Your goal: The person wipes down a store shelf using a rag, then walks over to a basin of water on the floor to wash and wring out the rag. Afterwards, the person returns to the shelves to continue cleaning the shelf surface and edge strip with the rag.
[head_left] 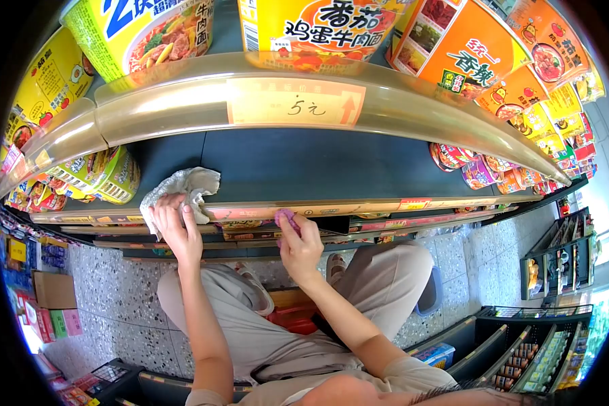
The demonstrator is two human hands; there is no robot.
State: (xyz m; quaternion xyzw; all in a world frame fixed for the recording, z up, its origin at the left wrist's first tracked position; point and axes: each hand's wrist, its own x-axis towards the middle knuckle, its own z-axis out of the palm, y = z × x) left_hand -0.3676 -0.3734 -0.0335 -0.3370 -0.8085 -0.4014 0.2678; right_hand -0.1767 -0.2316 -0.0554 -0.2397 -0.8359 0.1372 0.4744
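Note:
My left hand (174,220) is closed on a crumpled grey-white cloth (195,184), which lies over the front edge of a dark shelf (304,159). To its right, my right hand (300,245) pinches a small purple-pink object (285,218) against the price strip (250,212) along that edge. The fingers hide much of the object, so its kind is unclear. Green noodle cups (115,177) stand on the shelf to the left of the cloth. Red and purple cups (453,157) stand at its right end.
A curved upper shelf rail (162,98) with a handwritten price card (296,103) crosses above, with large noodle tubs (446,47) behind it. Lower shelf edges run beneath my hands. A cardboard box (54,289) is at the left, a grey-blue bin (431,291) beside my knee.

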